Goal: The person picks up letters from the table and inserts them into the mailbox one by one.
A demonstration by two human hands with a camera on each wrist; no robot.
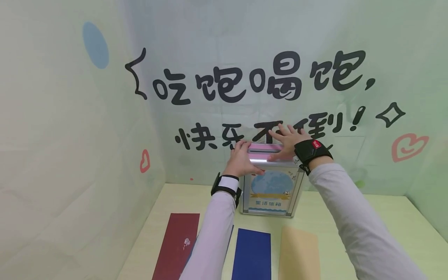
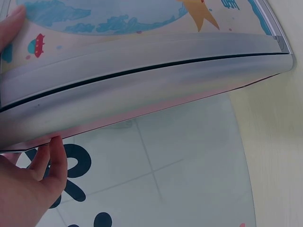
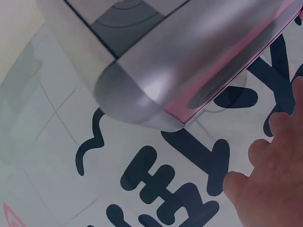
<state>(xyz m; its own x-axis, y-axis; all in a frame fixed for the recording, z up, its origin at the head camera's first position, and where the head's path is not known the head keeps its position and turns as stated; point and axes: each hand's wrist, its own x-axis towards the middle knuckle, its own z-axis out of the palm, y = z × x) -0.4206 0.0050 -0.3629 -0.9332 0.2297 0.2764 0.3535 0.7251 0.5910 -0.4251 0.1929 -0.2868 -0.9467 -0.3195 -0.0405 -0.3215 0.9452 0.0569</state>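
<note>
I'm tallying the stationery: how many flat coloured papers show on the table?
4: a red paper at left, a blue paper mostly hidden behind the left sleeve, then a navy paper, then a tan paper at right. The sleeve may hide more.

Box [image 1: 272, 206] had silver edging; its top strip [image 1: 265, 147] was pink. Front panel [image 1: 257, 174] was cream, printed with a pale blue globe [image 1: 272, 184], gold ribbon [image 1: 269, 197] and blue characters. Of the cards, one was maroon [image 1: 176, 245] with a white floral motif, one plain navy [image 1: 252, 254], one tan [image 1: 299, 254]. Table [image 1: 353, 225] was pale yellow. Backdrop [image 1: 224, 31] was pale grey-green, marked with bold black characters, reddish-pink heart outlines and a blue oval [image 1: 96, 45]. Sleeves [image 1: 213, 237] were pale lilac; right wrist strap [image 1: 308, 151] was black, red-tagged.
</note>
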